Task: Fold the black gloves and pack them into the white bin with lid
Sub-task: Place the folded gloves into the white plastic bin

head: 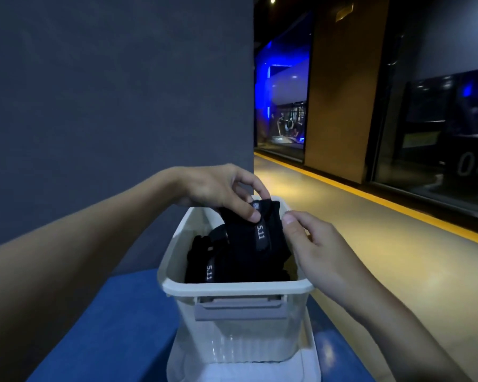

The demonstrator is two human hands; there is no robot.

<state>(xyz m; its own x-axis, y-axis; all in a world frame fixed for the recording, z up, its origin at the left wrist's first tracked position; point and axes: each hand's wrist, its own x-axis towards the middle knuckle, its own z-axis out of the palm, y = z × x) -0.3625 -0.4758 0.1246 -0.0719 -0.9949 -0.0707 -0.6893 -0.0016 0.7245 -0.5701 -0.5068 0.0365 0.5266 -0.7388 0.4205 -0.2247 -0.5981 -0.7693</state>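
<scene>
Obs. The left hand (218,188) is pinching the cuff end of the upper glove (246,244). Its thumb is pressing the near face beside the "5.11" strap and its forefinger is curling over the far side.

The right hand (315,244) is sitting at the glove's right edge, with the thumb tip touching the cloth. Its other fingers are curling behind and out of sight, so I cannot tell whether they are gripping anything.

Position. The upper glove is standing half out of the white bin (232,288), with its cuff up at the far rim. Its long axis is running from there down and toward the near wall. The lower glove (202,260) is lying inside on the left, strap showing.

Key relation. The glove body is hanging below the left fingers and nearer to me than they are. My judgement is that seating it calls for a move down and toward the near wall. The left hand is carrying the glove, and the right is placed to steady or tuck its edge.

Clearance. The lower glove is taking up the left of the bin, and the near-right corner is looking freer. The right rim is lying just beside the right thumb, so room on that side is tight. The bin is resting on its lid (309,362) on a blue bench (122,312), so closing is not yet done.
</scene>
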